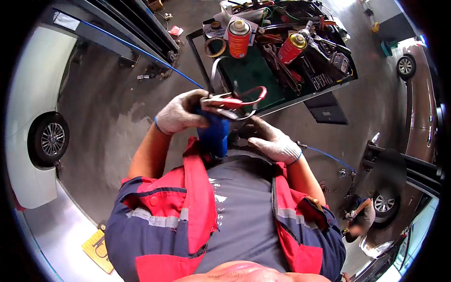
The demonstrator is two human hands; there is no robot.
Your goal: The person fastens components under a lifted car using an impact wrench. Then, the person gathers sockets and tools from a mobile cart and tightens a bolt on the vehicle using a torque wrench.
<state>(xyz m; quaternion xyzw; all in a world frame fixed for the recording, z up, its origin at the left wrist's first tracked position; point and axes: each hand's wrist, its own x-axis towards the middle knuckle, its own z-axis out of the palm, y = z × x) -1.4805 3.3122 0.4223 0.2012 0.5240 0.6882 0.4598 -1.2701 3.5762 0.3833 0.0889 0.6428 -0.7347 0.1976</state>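
Both my hands wear white knit gloves with blue cuffs. My left hand (183, 113) is closed around a bundle of red and silver spring clamps (225, 101) with leads, just in front of my chest. Under the clamps hangs a blue object (213, 134), partly hidden; its kind cannot be made out. A red lead (259, 95) loops out to the right of the bundle. My right hand (273, 141) is beside the bundle, with thumb and fingers apart. Its fingertips are near the dark leads, and I cannot tell whether they touch.
Ahead stands a tool cart (244, 77) with two red spray cans (239, 41), a tape roll (215, 47) and several wrenches (282, 70). A blue hose (141, 50) runs at left. Cars flank me, one white (35, 103), one brown (421, 103). Another person (361, 218) crouches at lower right.
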